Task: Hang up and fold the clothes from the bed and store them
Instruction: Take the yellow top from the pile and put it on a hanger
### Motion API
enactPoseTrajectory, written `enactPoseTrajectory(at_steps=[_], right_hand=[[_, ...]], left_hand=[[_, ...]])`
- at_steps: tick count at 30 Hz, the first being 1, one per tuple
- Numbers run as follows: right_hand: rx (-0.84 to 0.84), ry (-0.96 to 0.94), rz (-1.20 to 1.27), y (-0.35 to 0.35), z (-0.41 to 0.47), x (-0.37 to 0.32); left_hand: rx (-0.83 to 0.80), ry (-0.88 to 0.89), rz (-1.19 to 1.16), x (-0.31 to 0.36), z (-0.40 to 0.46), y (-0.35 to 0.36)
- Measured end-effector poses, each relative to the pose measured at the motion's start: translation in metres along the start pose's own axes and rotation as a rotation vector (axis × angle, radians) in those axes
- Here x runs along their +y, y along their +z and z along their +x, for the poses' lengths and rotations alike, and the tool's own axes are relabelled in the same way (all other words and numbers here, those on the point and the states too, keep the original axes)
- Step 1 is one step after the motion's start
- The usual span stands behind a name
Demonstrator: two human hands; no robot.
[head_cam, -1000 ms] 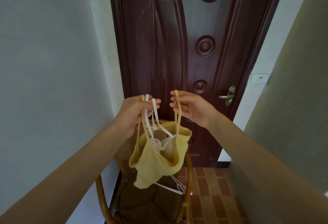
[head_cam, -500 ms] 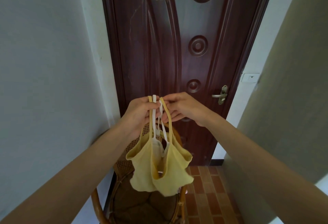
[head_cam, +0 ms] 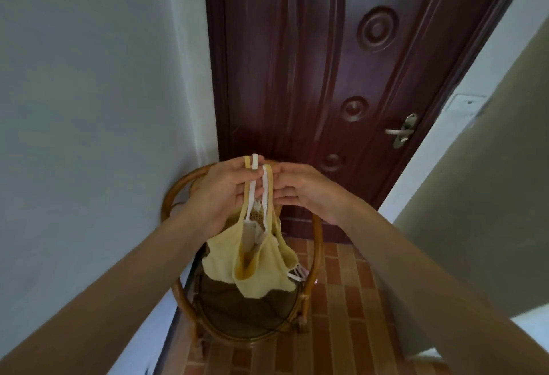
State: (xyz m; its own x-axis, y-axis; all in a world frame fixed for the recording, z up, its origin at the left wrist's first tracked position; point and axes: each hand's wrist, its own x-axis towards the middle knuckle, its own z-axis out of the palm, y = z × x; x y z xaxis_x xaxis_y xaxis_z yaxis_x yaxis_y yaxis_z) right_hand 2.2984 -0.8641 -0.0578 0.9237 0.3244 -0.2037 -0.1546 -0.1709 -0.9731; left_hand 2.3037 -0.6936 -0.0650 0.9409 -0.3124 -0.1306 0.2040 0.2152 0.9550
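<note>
A small yellow knit top point(head_cam: 255, 261) with thin yellow and white straps hangs in front of me over a rattan chair. My left hand point(head_cam: 222, 193) grips the gathered straps point(head_cam: 252, 178) at their upper ends. My right hand point(head_cam: 300, 187) is pressed close against the left, its fingers holding the straps from the right side. The body of the top dangles free below both hands, with a white lining showing inside.
A round rattan chair point(head_cam: 315, 255) stands against a dark wooden door point(head_cam: 326, 77) with a metal handle point(head_cam: 401, 132). White hangers point(head_cam: 297, 275) lie on the chair seat. White walls close in left and right; brick-pattern tiles point(head_cam: 350, 300) cover the floor.
My hands, apart a second ago with straps split between them, have come together so all straps are bunched. The view has tilted down toward the chair.
</note>
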Motion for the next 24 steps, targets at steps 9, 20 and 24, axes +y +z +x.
enactPoseTrajectory(at_steps=[9, 20, 24], right_hand=[[-0.114, 0.231, 0.005, 0.036, 0.04, 0.075], [-0.216, 0.489, 0.096, 0.088, 0.052, 0.194], [-0.208, 0.593, 0.138, 0.102, 0.049, 0.236]], left_hand=[[0.131, -0.198, 0.028, -0.071, -0.007, -0.056], [0.326, -0.494, -0.136, -0.187, -0.033, -0.096], [0.378, -0.572, -0.116, -0.225, -0.042, -0.106]])
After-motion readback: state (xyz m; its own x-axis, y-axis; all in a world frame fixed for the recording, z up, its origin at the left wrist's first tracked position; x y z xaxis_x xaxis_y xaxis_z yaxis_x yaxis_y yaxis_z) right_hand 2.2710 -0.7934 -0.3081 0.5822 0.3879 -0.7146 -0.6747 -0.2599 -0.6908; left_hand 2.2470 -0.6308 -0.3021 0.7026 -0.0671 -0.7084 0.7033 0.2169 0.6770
